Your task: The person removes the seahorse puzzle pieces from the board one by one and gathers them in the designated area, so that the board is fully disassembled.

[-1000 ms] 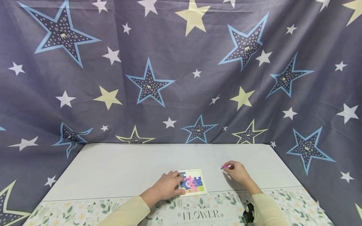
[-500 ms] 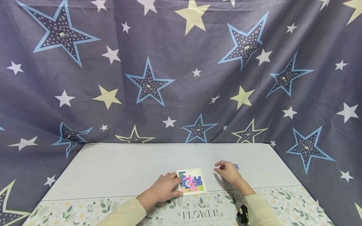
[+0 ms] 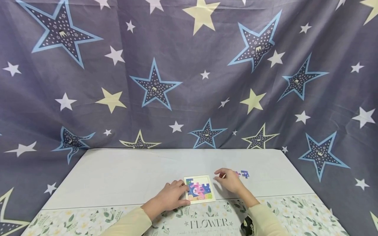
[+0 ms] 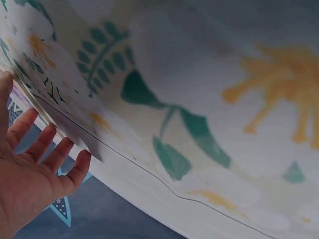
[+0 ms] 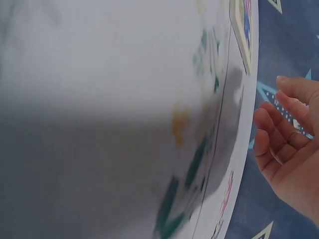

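Observation:
A square jigsaw puzzle [image 3: 200,191] lies in a cream tray frame, with a pink figure on blue and a pale gap along its top. My left hand [image 3: 171,196] rests at the tray's left edge, its fingers loosely spread. Just right of the tray, my right hand [image 3: 231,181] hovers with bent fingers. No piece shows between its fingers [image 5: 266,119] in the right wrist view. Behind that hand, a blue puzzle piece [image 3: 245,174] lies on the table, beside a pink one [image 3: 238,174] partly hidden by the hand.
The white tabletop [image 3: 133,177] has a floral mat [image 3: 97,218] with the word FLOWER along its near side. A star-patterned curtain [image 3: 189,82] hangs behind the table. A black device [image 3: 246,226] sits at my right wrist.
My right hand has moved left, away from the pieces and toward the tray. The pink and blue pieces, earlier at its fingers or under it, now show to its right. The left hand shifted slightly.

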Action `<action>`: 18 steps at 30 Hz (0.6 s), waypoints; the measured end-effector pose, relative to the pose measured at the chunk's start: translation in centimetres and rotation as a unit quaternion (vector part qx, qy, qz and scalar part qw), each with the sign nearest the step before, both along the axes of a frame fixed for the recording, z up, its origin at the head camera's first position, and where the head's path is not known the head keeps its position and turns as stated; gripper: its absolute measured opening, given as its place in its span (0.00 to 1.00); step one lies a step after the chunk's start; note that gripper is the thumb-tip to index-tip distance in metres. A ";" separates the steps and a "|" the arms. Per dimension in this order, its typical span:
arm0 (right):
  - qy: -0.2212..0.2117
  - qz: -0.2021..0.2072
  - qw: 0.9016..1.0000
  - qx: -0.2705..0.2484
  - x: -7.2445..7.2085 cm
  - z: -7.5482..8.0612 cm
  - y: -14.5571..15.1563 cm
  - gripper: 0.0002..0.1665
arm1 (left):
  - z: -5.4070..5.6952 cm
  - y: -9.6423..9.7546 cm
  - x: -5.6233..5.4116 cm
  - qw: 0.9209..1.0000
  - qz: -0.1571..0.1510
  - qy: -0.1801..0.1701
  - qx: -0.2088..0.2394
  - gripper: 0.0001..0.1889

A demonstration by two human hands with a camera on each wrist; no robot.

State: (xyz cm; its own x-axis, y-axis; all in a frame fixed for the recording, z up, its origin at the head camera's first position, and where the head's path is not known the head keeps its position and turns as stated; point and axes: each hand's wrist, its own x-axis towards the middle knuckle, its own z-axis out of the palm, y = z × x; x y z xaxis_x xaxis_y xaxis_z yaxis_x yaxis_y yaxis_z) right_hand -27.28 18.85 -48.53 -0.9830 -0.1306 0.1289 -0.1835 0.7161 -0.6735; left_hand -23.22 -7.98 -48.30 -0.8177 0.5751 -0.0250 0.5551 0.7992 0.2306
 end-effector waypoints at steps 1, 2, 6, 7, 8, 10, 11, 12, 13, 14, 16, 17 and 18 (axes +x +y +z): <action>0.003 0.005 1.000 0.001 0.1 0.0 -0.2 0.09 | 0.1 0.0 0.0 1.000 0.000 0.000 0.001 0.30; 0.003 0.010 1.000 0.002 0.2 0.1 -0.5 0.09 | 0.1 0.0 0.0 1.000 0.001 -0.001 0.001 0.30; 0.006 0.032 0.999 0.000 0.4 0.1 -1.3 0.10 | 0.2 0.1 0.1 1.000 0.006 -0.008 0.000 0.30; 0.009 0.036 0.999 0.000 0.4 0.1 -1.6 0.10 | 0.1 0.1 0.1 1.000 0.008 -0.009 0.000 0.30; 0.007 0.041 0.999 -0.001 0.5 0.1 -1.7 0.10 | 0.1 0.1 0.1 1.000 0.009 -0.011 0.000 0.30; 0.010 0.053 0.999 0.002 0.5 0.1 -2.1 0.11 | 0.1 0.1 0.1 1.000 0.011 -0.013 0.000 0.30; 0.013 0.060 0.998 0.004 0.5 0.1 -2.3 0.11 | 0.0 0.1 0.0 1.000 0.012 -0.013 0.000 0.30; 0.014 0.067 0.998 0.005 0.5 0.1 -2.4 0.10 | 0.0 0.1 0.0 1.000 0.012 -0.014 0.000 0.30; 0.016 0.074 0.997 0.004 0.6 0.1 -2.6 0.10 | 0.0 0.1 0.0 1.000 0.012 -0.013 -0.001 0.30; 0.016 0.080 0.997 0.004 0.6 0.1 -2.8 0.10 | 0.0 0.1 0.0 1.000 0.012 -0.013 -0.002 0.30; 0.016 0.089 0.996 0.006 0.6 0.1 -3.1 0.10 | -0.1 0.1 0.0 1.000 0.011 -0.012 -0.002 0.30; 0.016 0.093 0.996 0.006 0.7 0.1 -3.3 0.10 | -0.1 0.1 0.0 1.000 0.011 -0.011 -0.003 0.30; 0.012 0.096 0.995 0.005 0.7 0.1 -3.5 0.10 | -0.1 0.1 -0.1 1.000 0.010 -0.010 -0.004 0.30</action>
State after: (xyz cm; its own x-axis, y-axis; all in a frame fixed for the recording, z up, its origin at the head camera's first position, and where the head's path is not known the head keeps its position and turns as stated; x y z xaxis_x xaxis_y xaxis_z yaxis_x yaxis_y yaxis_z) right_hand -26.56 15.36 -48.38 -0.9364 -0.3172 0.1503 -0.3339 0.6730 -0.6600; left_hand -23.27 -7.89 -48.44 -0.8286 0.5580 -0.0460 0.5338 0.8121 0.2356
